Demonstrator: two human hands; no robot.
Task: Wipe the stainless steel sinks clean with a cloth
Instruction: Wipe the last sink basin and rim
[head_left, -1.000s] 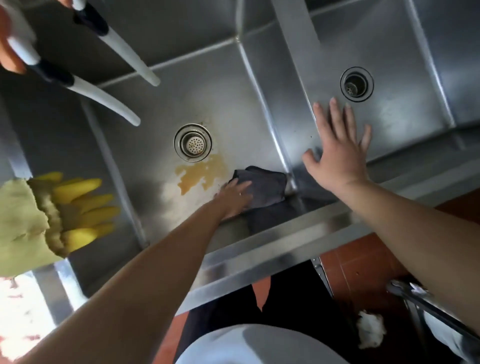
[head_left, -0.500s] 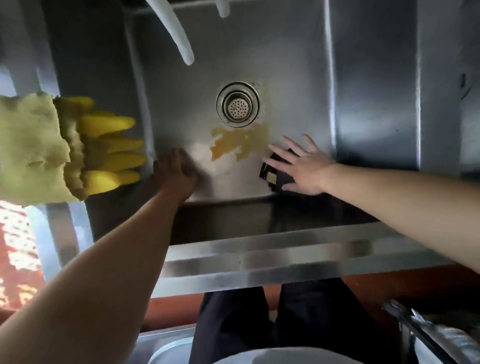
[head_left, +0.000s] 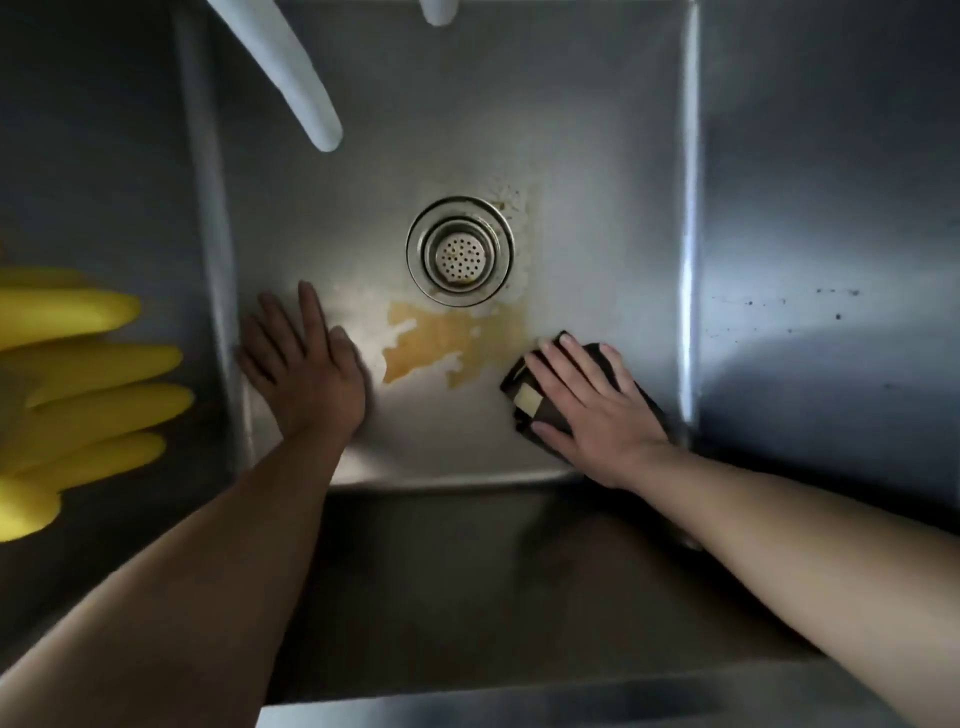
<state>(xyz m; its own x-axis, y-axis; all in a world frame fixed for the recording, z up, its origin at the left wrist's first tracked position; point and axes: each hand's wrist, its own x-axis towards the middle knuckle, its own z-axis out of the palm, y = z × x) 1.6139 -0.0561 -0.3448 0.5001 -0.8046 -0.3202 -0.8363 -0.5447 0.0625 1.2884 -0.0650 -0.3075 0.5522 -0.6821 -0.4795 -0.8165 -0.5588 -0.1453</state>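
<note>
sink (head_left: 597, 218) floor: right hand (head_left: 597, 410) flat on cloth (head_left: 540, 410) near right wall.

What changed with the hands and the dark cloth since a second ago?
The dark grey cloth switched hands: the left hand let go and moved to the sink floor's left side, flat on the steel. The right hand left the divider, came into this basin and presses the cloth with straight fingers. The brown-yellow stain below the round drain strainer looks unchanged, and the yellow rubber gloves hang where they were.
</note>
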